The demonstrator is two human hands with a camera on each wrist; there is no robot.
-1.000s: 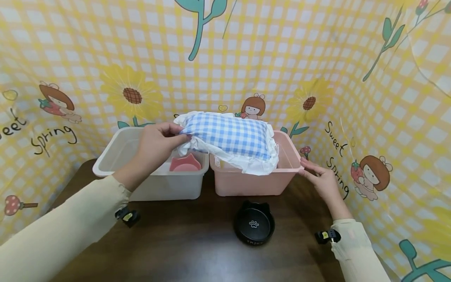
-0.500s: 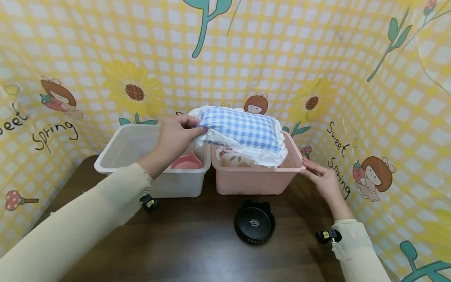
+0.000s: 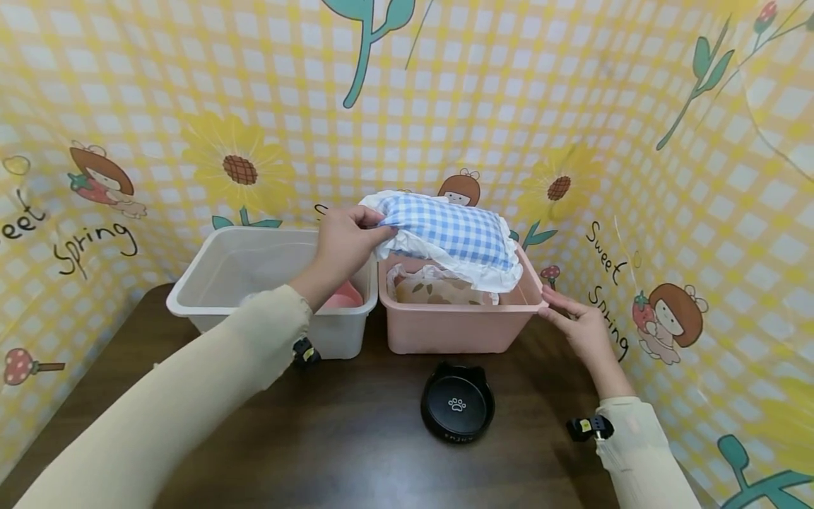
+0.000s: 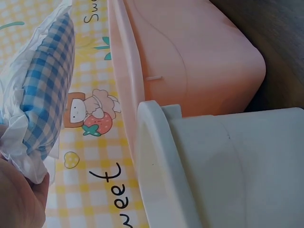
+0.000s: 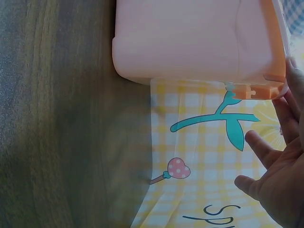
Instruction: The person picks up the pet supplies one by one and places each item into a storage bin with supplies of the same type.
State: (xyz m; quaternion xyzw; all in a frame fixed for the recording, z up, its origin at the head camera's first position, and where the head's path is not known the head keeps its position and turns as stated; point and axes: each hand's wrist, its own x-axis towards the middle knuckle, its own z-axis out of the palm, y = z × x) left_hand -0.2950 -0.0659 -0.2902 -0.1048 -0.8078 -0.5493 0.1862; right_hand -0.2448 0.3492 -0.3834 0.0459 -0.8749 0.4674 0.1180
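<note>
One pillow [image 3: 453, 232], shifted rightward, pinched in left grip [image 3: 346, 244], one pink bin rim [image 3: 459, 309] in right grip [image 3: 584, 331]

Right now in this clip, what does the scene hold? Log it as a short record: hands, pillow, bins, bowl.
Left hand: pinches one end of the pillow
Pillow: blue-checked, white ruffled edge, raised above the pink bin's rim
Right hand: grips the pink bin's front right corner
Pink bin contents: leaf-printed item
White bin: left of the pink bin; pink item inside, partly hidden
Black bowl: on the table, paw print inside
</note>
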